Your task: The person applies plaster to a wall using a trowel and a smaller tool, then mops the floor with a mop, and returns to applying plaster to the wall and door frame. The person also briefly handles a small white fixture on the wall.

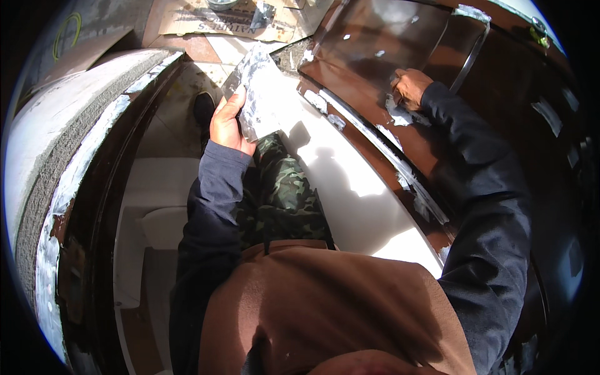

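Smeared sheet: in front of you, its near end grasped by your left hand, thumb on top.
Brown panel: to your right, dotted with white patches.
Right hand: fingers curled by one patch; I cannot tell whether your grip holds anything.
Cardboard: on the floor, beyond the sheet.

tiled floor: cardboard sheet, dark shoe | cardboard: round container, cropped | brown panel: white patches
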Motion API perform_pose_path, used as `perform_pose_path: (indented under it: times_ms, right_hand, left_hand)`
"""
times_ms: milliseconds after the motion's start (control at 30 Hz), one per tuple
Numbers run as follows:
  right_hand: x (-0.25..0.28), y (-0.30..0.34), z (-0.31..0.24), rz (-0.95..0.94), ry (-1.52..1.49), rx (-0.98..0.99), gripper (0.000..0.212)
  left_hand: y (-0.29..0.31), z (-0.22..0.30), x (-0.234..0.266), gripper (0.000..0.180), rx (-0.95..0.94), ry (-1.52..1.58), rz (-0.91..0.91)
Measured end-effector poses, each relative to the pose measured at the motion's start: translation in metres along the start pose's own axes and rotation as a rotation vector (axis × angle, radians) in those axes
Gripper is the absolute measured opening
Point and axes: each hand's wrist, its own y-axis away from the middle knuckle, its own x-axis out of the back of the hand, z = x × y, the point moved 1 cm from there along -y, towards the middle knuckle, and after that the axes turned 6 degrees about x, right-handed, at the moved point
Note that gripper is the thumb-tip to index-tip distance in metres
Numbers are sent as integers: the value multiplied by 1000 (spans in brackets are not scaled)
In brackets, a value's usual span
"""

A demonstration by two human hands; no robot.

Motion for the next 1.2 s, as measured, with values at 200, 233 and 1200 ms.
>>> perform_pose_path:
  times_ms: [200,233,1200]
  right_hand:
    - [11,9,-5,232,-252,-127,17]
    - [8,10,-4,190,-229,-154,18]
    - [-14,-14,13,64,-33,29,18]
  left_hand:
    - [4,5,8,33,-4,-20,10]
    - [2,6,9,33,-10,-29,26]
    - [11,16,-3,35,-47,-110,44]
